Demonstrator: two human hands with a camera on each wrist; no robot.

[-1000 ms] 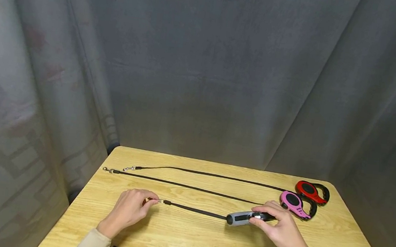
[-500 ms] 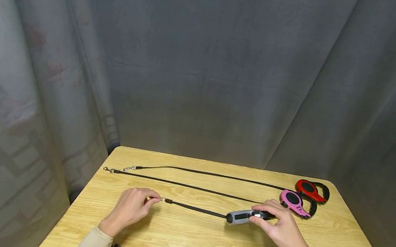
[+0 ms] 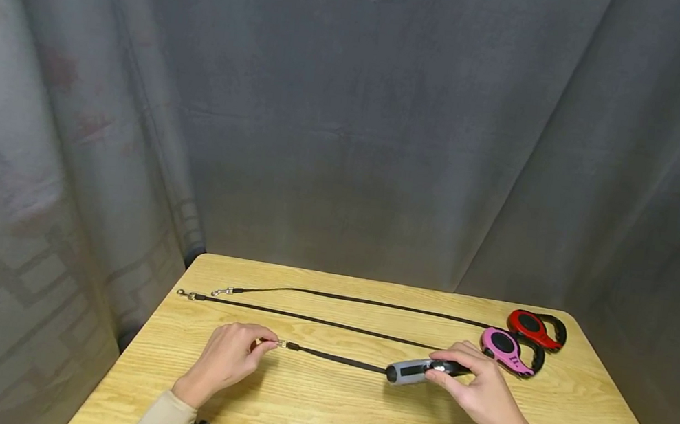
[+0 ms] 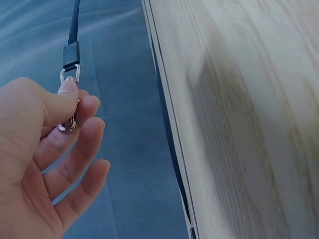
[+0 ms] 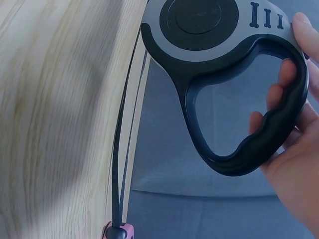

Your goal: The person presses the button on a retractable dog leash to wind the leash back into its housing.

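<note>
My left hand (image 3: 227, 360) pinches the metal snap hook (image 4: 67, 125) of a retractable dog leash between thumb and index finger, its other fingers loosely bent. A black strap (image 3: 337, 359) runs taut from the hook to the leash's grey case (image 3: 413, 372), raised above the table. In the right wrist view, the fingers of my right hand (image 3: 483, 393) curl through the black looped handle (image 5: 271, 142), with the thumb by the top edge of the case. The round black centre (image 5: 199, 20) of the case and its bone-shaped marks show there.
Behind lie a pink retractable leash (image 3: 508, 357) and a red one (image 3: 529, 323), close together at the right of the wooden table (image 3: 306, 416). Their black straps stretch left, ending in metal hooks (image 3: 222, 291). Grey curtains (image 3: 348, 137) stand behind the table and at its sides.
Both hands have drawn slightly toward each other, the left a little rightward and the right a little leftward. The strap between them is a bit shorter. Both keep their hold.
</note>
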